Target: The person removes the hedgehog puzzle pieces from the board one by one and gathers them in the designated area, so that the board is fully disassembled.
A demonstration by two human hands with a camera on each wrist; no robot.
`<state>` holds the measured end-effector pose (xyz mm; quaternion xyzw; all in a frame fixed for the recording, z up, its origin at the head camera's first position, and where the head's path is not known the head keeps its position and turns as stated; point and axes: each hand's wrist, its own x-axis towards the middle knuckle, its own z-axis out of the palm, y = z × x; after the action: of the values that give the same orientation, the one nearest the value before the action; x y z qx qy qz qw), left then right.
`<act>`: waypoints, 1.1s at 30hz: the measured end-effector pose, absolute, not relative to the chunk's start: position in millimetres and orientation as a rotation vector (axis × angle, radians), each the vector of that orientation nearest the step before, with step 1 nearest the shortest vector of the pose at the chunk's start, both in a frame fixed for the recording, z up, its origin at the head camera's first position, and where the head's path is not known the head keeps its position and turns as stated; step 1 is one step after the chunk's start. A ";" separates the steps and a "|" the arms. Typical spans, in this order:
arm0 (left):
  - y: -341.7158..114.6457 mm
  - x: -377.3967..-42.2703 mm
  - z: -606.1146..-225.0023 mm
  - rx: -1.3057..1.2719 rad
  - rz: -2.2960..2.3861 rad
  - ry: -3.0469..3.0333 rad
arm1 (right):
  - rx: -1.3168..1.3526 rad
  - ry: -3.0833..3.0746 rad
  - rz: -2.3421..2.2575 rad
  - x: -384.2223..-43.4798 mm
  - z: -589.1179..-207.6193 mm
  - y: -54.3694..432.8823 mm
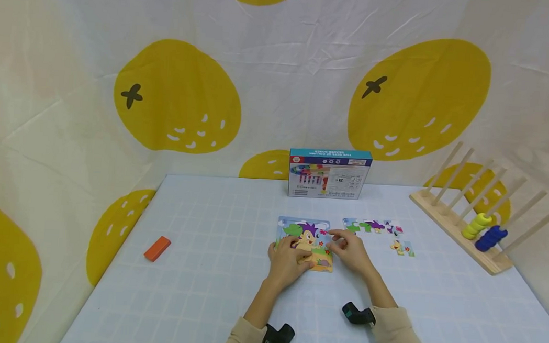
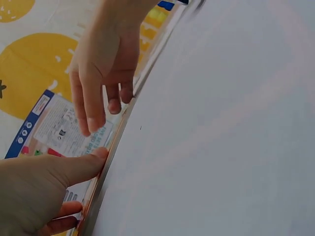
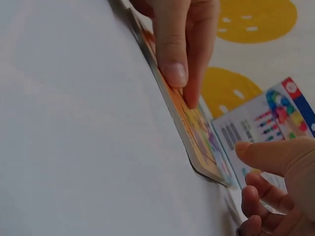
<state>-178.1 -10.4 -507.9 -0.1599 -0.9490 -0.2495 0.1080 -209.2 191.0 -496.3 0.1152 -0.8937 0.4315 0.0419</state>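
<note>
Bright head view, dimmer wrist views

Room lies left of the puzzle (image 1: 318, 241), a box (image 1: 329, 176) (upright) blocking behind.

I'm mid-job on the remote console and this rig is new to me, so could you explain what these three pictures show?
There is no machine: each grip is a person's bare hand. The wide picture comes from a camera worn on the head, looking forward and down. The two slanted close-ups come from one camera on each wrist, apparently the black devices in the wide view.

On the table lies a picture puzzle, with loose pieces to its right. Behind stands a box; at far right, a wooden peg rack carries yellow beads and blue beads. An orange block lies at left.

The left grip touches the puzzle's top face. The right grip is by its right edge; no piece shows in its fingers.
</note>
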 end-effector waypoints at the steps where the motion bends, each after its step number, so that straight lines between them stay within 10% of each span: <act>1: -10.9 -177.9 -507.6 -0.473 -0.719 -2.778 | 0.367 -2.744 1.298 -209.5 -496.3 188.7; 33: -25.4 -182.3 -508.4 -0.544 -0.886 -2.759 | 0.522 -3.009 1.084 -215.2 -493.0 170.6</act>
<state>-182.3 -25.4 -508.4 -0.1837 -0.9314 -0.2990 0.0966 -215.2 170.6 -493.0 0.1610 -0.9273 0.3342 -0.0494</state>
